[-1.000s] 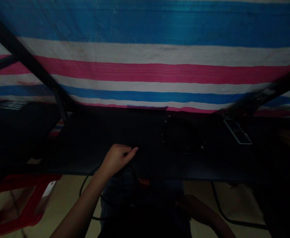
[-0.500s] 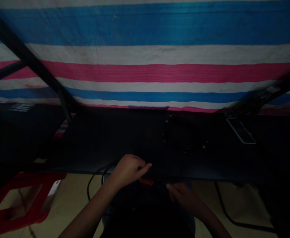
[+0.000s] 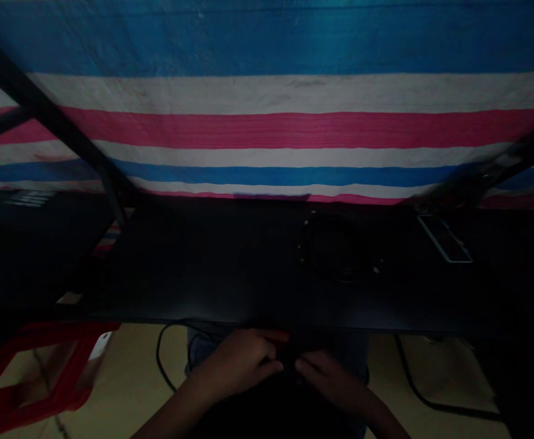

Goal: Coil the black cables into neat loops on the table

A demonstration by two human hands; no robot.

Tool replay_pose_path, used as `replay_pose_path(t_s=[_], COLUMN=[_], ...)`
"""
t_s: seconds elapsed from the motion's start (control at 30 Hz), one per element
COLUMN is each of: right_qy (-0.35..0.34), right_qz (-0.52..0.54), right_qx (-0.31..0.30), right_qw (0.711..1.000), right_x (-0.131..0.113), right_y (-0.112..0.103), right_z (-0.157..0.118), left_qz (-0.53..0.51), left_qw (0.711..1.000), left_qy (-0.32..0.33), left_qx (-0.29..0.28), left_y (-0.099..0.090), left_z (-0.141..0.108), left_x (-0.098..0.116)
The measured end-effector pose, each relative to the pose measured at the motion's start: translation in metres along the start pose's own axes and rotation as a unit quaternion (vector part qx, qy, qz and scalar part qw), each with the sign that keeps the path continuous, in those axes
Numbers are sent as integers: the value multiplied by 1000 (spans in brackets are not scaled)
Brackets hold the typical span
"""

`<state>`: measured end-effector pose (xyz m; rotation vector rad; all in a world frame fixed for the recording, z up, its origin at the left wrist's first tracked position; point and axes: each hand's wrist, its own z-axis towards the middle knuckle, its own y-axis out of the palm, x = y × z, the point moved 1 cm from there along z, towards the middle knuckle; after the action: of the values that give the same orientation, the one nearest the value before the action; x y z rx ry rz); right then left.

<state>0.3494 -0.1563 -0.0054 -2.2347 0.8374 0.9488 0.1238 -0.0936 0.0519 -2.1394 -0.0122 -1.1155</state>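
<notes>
My left hand (image 3: 249, 360) is over my lap, just below the front edge of the black table (image 3: 203, 262). Its index finger stretches out beside a small orange-red thing (image 3: 283, 336), with the thumb apart below. My right hand (image 3: 324, 373) lies close by on the right, fingers bent together; what it holds, if anything, is lost in the dark. A black cable (image 3: 160, 347) loops down left of my left hand. On the table is a coil of black cable (image 3: 335, 247).
A phone-like device (image 3: 445, 239) with a pale rim lies at the table's right. A red plastic stool (image 3: 66, 396) stands on the floor at lower left. Striped sheeting (image 3: 267, 131) hangs behind the table, with dark metal bars (image 3: 56, 122) in front.
My left hand has come down from the table edge to my lap, its index finger now stretched. My right hand has shifted slightly left and down, nearer to it.
</notes>
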Motion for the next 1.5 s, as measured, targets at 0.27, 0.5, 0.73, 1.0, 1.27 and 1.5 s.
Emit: replay_pose_path(t_s=[0.27, 0.5, 0.73, 1.0, 1.27, 1.5], right_qy=[-69, 113, -17, 5, 77, -67], right_qz=[13, -149, -28, -46, -100, 17], right_qx=[-91, -155, -115, -79, -127, -33], right_qw=[993, 970, 993, 996, 984, 997], right_x=[-22, 34, -1, 1, 29, -37], right_y=[-33, -33, 4, -6, -19, -1], right_z=[5, 1, 20, 26, 16, 35], left_qz=[-97, -45, -56, -65, -68, -57], left_qw=[995, 993, 997, 993, 992, 995], left_qy=[8, -56, -41, -38, -55, -38], left_qx=[-24, -93, -45, -92, -96, -69], left_y=[-24, -2, 10, 0, -17, -26], left_z=[-4, -15, 1, -2, -18, -1], left_x=[-5, -37, -18, -34, -60, -35])
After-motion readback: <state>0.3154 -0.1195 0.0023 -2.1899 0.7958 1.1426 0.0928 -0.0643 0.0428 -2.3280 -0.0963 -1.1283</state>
